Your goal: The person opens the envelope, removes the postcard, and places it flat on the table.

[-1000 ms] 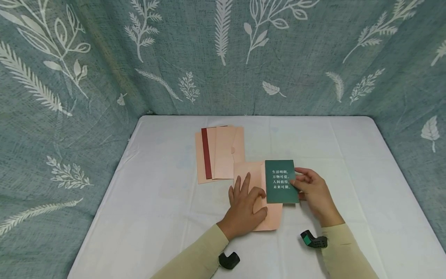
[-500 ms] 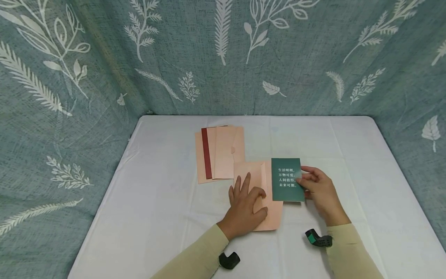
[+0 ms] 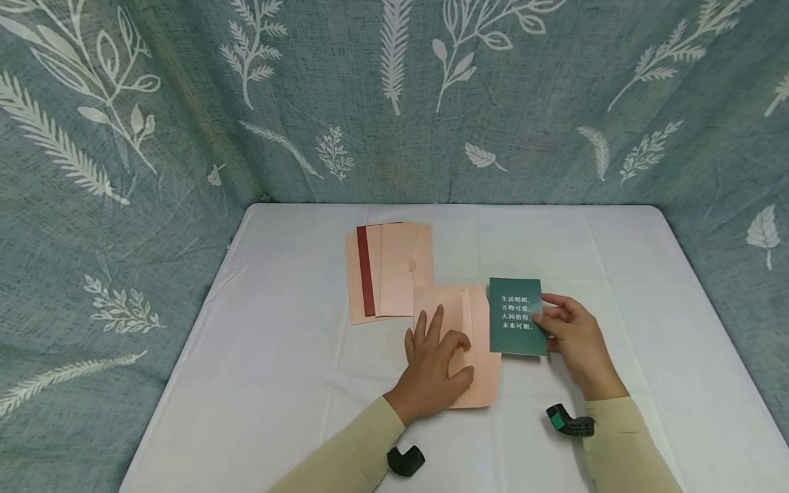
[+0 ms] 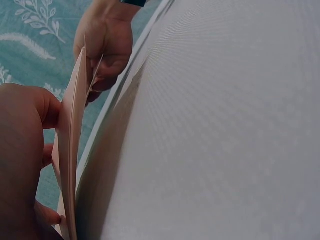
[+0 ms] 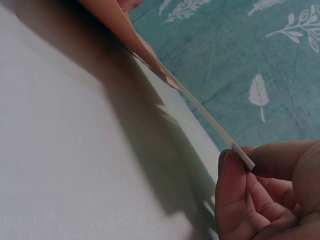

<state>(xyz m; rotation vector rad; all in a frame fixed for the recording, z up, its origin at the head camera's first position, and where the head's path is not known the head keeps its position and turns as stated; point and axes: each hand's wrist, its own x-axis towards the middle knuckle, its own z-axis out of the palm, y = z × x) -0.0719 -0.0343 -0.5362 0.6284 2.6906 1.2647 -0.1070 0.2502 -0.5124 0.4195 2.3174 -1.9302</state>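
My left hand (image 3: 431, 370) lies with spread fingers on a pale pink envelope (image 3: 483, 383), pressing it from above. In the left wrist view the envelope (image 4: 71, 135) appears nearly edge-on, with the fingertips all on one face. To its right my right hand (image 3: 578, 346) pinches a dark green card (image 3: 514, 337) with white lettering by its right edge, between thumb and fingers. The card's left edge slightly overlaps the envelope's right side in the head view. Seen from the right wrist, the card (image 5: 207, 117) is a thin strip whose far end meets the envelope.
Behind the left hand lies a small stack of pink envelopes (image 3: 397, 270) with a dark red strip (image 3: 366, 270) showing. The white-covered table (image 3: 277, 383) is bordered by green leaf-patterned cloth (image 3: 394, 157) at the back and sides. Black wrist devices (image 3: 405, 461) sit at both sleeves.
My right hand has drawn the green card rightward and slightly away, uncovering more of the envelope's right side. The left hand and the stack stay where they were.
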